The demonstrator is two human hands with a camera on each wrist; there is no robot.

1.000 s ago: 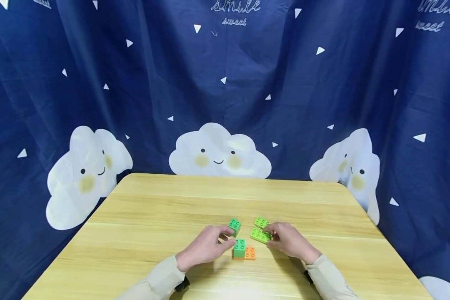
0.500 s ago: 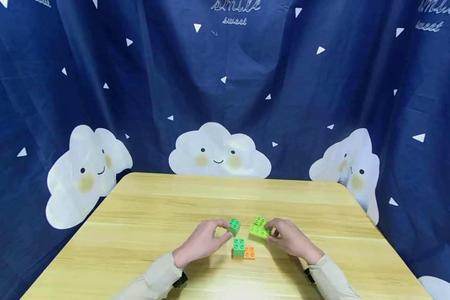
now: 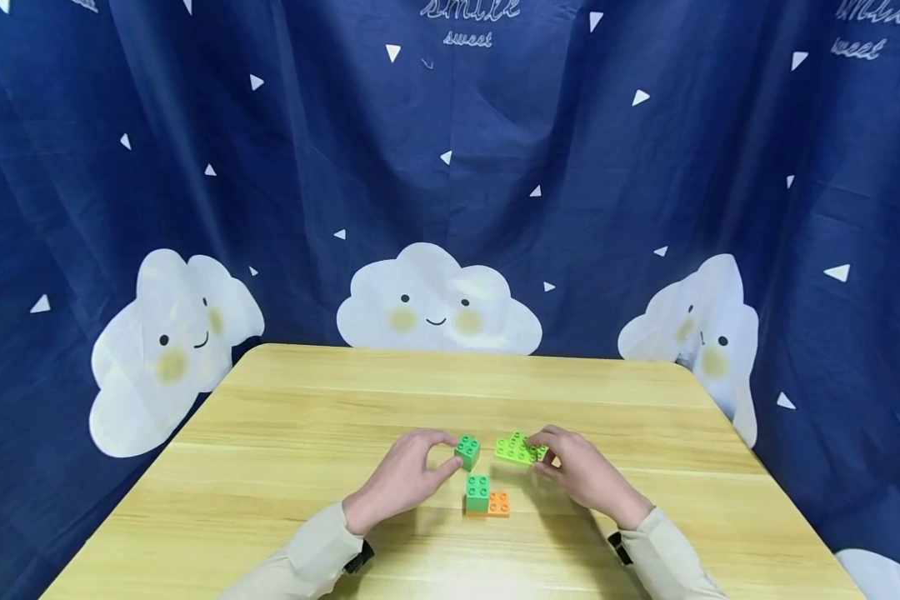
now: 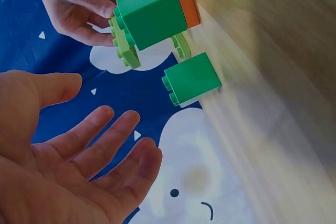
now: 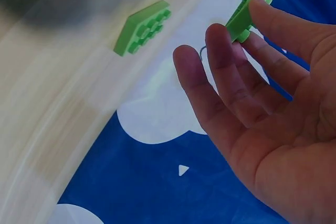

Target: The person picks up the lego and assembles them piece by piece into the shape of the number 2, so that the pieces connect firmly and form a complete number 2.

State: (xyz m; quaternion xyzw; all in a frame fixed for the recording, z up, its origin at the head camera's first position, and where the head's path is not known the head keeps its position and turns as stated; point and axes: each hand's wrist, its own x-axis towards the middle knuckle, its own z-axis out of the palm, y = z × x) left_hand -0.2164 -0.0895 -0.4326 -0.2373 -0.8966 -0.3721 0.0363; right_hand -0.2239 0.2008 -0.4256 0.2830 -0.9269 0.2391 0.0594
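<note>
My right hand [image 3: 588, 475] pinches a lime plate [image 5: 244, 17] between thumb and fingers, lifted off the table; a second lime plate [image 5: 143, 29] lies on the table beyond it. My left hand [image 3: 401, 479] is beside a green block [image 3: 467, 451], thumb and forefinger apart at its left side. In the left wrist view the left hand [image 4: 89, 156] shows spread, relaxed fingers with nothing between them, clear of that green block [image 4: 192, 78]. Nearer me, another green block [image 3: 477, 493] sits on the left part of an orange plate [image 3: 499, 504].
The wooden table [image 3: 330, 400] spans the lower view. Behind it hangs a dark blue curtain [image 3: 300, 183] with white clouds and triangles.
The lime plate in my right hand has turned and moved away from me, overlapping the other lime plate in view. My left hand has shifted slightly away from me and left.
</note>
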